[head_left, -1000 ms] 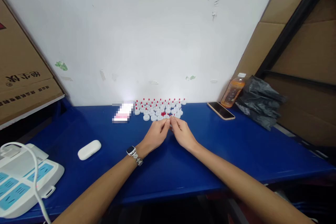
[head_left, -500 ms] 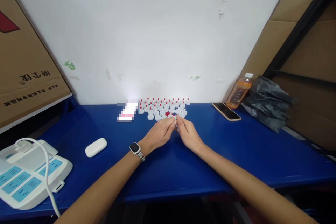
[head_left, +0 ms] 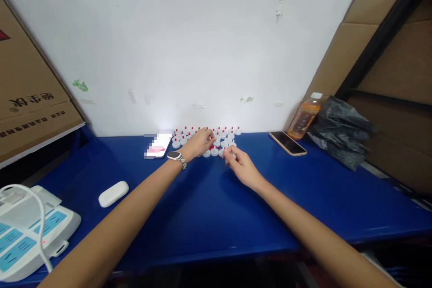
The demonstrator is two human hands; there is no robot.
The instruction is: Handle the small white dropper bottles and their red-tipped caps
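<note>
On the blue table (head_left: 209, 207) the right hand (head_left: 243, 168) pinches one white cap (head_left: 231, 155) at the cluster's near edge, while farther back the left hand (head_left: 200, 142), fingers curled, reaches into the capped white pieces (head_left: 225, 137), many already red-tipped; what remains undone cannot be told.

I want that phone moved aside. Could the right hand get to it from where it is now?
Probably yes. The right hand is by the caps, and only bare blue table lies between it and the phone. Whether it holds a cap is unclear.
</note>
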